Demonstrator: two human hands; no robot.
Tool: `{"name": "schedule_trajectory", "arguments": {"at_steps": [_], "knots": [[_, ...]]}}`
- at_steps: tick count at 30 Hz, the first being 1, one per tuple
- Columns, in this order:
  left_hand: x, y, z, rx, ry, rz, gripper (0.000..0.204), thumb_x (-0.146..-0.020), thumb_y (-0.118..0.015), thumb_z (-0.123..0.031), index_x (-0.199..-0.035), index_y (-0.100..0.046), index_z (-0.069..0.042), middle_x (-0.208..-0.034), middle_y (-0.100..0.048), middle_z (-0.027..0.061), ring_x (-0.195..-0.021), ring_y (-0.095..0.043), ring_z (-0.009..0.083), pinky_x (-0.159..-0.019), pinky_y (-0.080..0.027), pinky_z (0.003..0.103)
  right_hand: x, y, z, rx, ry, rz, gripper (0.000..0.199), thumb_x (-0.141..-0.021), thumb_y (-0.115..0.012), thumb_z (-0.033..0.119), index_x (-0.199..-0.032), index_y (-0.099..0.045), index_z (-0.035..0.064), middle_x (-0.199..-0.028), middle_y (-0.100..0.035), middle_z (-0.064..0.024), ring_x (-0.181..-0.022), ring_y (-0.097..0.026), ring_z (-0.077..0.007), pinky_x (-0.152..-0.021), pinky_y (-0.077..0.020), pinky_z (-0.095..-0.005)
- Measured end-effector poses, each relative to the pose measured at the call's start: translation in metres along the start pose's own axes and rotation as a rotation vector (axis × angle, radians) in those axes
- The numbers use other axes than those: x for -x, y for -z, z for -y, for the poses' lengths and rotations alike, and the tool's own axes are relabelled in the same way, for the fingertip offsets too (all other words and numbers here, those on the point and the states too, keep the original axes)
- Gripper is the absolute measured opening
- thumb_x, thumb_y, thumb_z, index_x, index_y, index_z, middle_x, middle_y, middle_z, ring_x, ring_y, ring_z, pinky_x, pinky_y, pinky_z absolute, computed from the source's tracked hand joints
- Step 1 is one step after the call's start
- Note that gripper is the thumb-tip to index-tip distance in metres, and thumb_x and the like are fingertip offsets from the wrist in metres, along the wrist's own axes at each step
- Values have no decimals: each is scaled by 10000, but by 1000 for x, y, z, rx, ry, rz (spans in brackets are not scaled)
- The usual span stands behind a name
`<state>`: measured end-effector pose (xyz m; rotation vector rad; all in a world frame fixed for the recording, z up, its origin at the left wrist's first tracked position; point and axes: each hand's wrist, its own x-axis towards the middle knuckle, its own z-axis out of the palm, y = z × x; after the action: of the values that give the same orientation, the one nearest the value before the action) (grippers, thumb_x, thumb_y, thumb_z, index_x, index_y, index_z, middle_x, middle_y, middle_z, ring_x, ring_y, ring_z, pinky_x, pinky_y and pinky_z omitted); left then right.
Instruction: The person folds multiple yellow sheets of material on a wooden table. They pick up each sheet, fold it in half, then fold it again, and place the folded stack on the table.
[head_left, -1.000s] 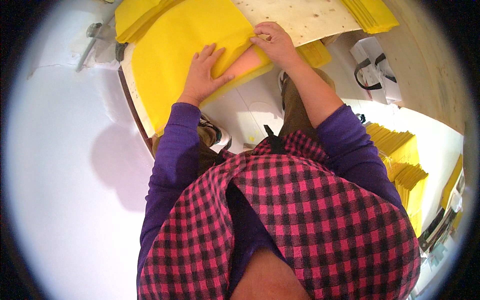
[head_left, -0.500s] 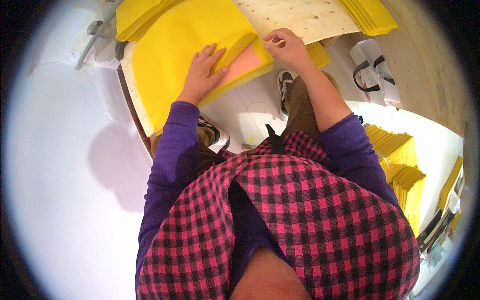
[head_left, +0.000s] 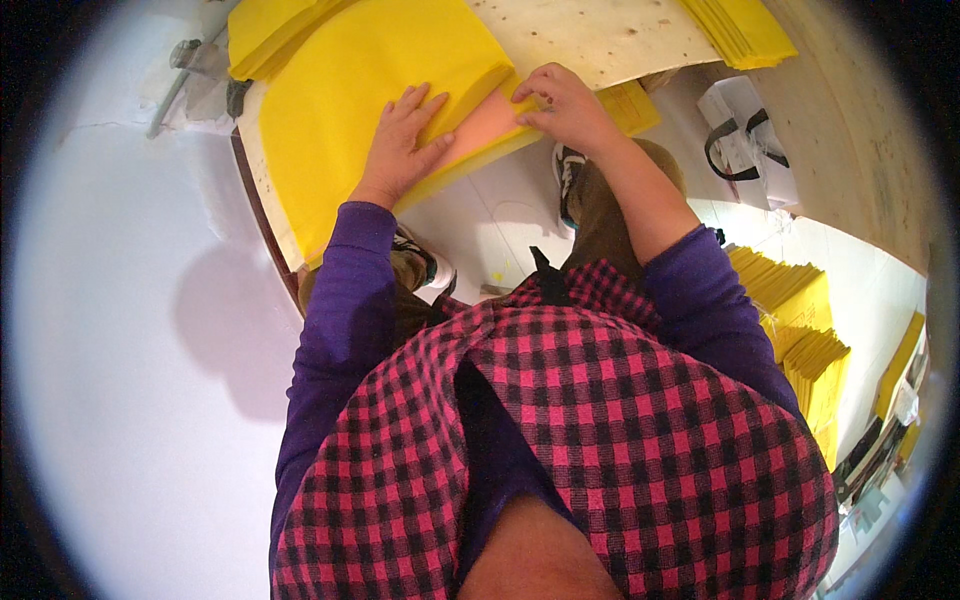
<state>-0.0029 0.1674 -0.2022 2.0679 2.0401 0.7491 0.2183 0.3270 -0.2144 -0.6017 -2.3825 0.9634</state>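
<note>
A yellow sheet (head_left: pixel 375 70), which looks like soft fabric or paper, lies over the low wooden board in front of me. Its near right part is folded back, and a pink strip (head_left: pixel 478 130) shows beside the fold. My left hand (head_left: pixel 402 145) rests flat on the yellow sheet with its fingers spread, the thumb reaching to the pink strip. At the right end of that strip is my right hand (head_left: pixel 570 108). Its fingers are bent, with a gap between thumb and index finger, both close to the sheet's edge. I see nothing held in it.
More folded yellow sheets (head_left: pixel 265 35) lie at the far left, and another stack (head_left: pixel 740 30) at the far right of the wooden board (head_left: pixel 610 40). A white bag (head_left: pixel 745 145) with black handles stands to the right. Stacked yellow bundles (head_left: pixel 795 330) are on the floor beside me.
My right hand has moved left and slightly down, from beside the sheet's right edge onto the end of the pink strip. Its fingers have parted. My left hand stays nearly in place.
</note>
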Motion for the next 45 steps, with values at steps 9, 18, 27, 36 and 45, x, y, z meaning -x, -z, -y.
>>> {"name": "schedule_trajectory", "arguments": {"at_steps": [9,18,27,36,45], "knots": [[1,-1,1,20,1,-15,559,-826,-593,-426,-1290,-517,-122,-1384,-408,190,-1318,-331,361,-1089,-206,492,-8,-9,-2,-18,-34,-89,128,-691,-726,201,-770,-680,111,-869,-563,-93,-878,-552,-279,-788,-459,-366],[0,3,-2,22,-24,-8,684,-782,-612,-533,-1296,-506,-94,-1380,-404,213,-1319,-329,362,-1085,-209,496,-16,-7,4,16,150,-199,138,-757,-697,158,-862,-677,71,-946,-549,-47,-836,-554,-175,-696,-457,-277],[0,9,0,122,-4,62,760,-723,-682,-494,-1330,-467,-90,-1416,-355,222,-1347,-279,368,-1107,-159,487,-32,-20,15,-251,48,-235,164,-777,-671,216,-843,-660,66,-906,-577,-102,-805,-589,-227,-709,-490,-317],[0,7,5,120,0,69,648,-766,-655,-380,-1325,-474,-107,-1418,-356,214,-1347,-279,365,-1109,-154,487,-30,-17,19,-357,-60,-312,201,-814,-624,153,-985,-653,52,-958,-637,-89,-797,-607,-194,-716,-496,-281],[0,8,3,106,14,76,618,-782,-638,-367,-1328,-474,-130,-1424,-356,197,-1350,-276,361,-1111,-154,489,-24,1,14,-74,-76,-174,644,-697,-636,66,-1312,-468,157,-1254,-532,-82,-1127,-511,-217,-967,-420,-345]]}}
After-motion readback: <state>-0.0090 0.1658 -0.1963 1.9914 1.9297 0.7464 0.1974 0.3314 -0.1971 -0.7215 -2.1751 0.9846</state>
